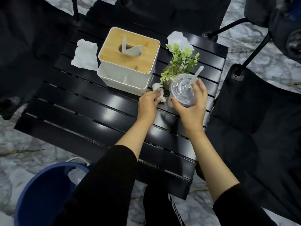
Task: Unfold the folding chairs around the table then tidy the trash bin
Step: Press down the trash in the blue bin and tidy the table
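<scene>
So both hands are over the near right part of the black slatted table point(78, 111). The right hand point(191, 110) is wrapped loosely around a clear plastic cup point(182, 90) with a domed lid and a white straw point(194, 77) poking out; thumb on the near side, fingers curled round the far right side, touching the cup wall. The left hand point(147, 106) sits just left of it, fingers pinched on a crumpled white tissue point(158, 92) that lies on the slats right by the cup.

Just behind the cup there's a little potted green plant point(179, 62), and left of that a white tissue box point(128, 62) with a wooden lid and a tissue sticking up. Two more torn paper scraps lie flat on the table: one point(85, 54) left of the box, one point(178, 40) behind the plant.

The blue trash bin point(44, 193) stands on the floor at lower left, next to the table's near corner, well apart from both hands. Black folding chairs point(254, 118) stand open around the table, on a grey marble-look floor point(247, 41).
</scene>
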